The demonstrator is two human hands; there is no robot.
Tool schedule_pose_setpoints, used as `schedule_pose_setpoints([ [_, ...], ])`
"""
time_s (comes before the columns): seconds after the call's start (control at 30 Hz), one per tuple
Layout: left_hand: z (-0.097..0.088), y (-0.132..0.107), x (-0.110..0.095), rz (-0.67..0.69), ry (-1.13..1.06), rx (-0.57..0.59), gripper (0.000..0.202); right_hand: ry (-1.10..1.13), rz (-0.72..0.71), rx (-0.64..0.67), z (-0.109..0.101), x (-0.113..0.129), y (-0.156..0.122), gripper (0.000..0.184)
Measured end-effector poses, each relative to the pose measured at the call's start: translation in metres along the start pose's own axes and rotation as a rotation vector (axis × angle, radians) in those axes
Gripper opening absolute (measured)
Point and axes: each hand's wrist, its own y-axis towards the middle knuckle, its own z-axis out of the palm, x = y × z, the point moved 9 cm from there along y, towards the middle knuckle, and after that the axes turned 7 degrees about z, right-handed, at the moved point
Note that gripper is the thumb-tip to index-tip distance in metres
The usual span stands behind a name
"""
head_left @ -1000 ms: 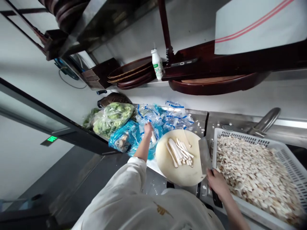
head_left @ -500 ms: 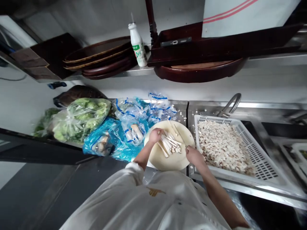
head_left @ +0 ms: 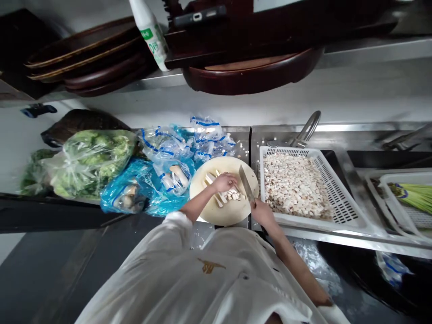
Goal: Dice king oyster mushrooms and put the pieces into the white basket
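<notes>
On a round cutting board [head_left: 205, 213] lie pale mushroom strips [head_left: 218, 201] and a small heap of cut pieces [head_left: 233, 195], which look like king oyster mushroom. My left hand [head_left: 225, 182] rests over the strips with its fingers curled down on them; its fingertips are partly hidden. My right hand [head_left: 263, 212] grips the handle of a kitchen knife [head_left: 247, 183] at the board's right side. The blade points away from me, just right of the cut pieces and apart from my left fingers.
Right of the board stands a white perforated basket [head_left: 347, 211] with diced mushroom [head_left: 295, 186]. To the left lie blue plastic bags [head_left: 124, 193], a bagged whole mushroom [head_left: 177, 176] and bagged leafy greens [head_left: 94, 162]. A shelf [head_left: 168, 80] with trays and a white bottle [head_left: 151, 38] overhangs the counter.
My left hand has moved over the strips towards their cut ends. The knife's blade stands more visible and steeper beside them. The whole view has shifted right and down.
</notes>
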Motion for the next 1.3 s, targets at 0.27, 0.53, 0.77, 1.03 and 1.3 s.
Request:
schedule_pose_setpoints([
  [0.27,0.014,-0.129,0.065,-0.979,-0.124,-0.579,0.080,0.073,-0.213,0.093,0.026,0.058,-0.023,0.026],
  [0.53,0.046,-0.050,0.031,-0.589,-0.038,-0.202,0.120,0.253,-0.140,0.178,0.010,0.025,0.008,0.034],
  [0.77,0.011,-0.054,0.043,-0.026,0.046,0.123,0.115,-0.034,-0.154,0.012,-0.043,0.027,0.046,0.037],
  [1.03,0.025,-0.060,0.033,-0.223,0.305,0.062,0.104,-0.091,-0.195,0.046,-0.014,0.048,0.030,0.036],
  [1.3,0.013,-0.062,0.035,-0.238,0.202,-0.026,0.106,-0.132,-0.178,-0.010,-0.032,0.055,0.026,0.041],
])
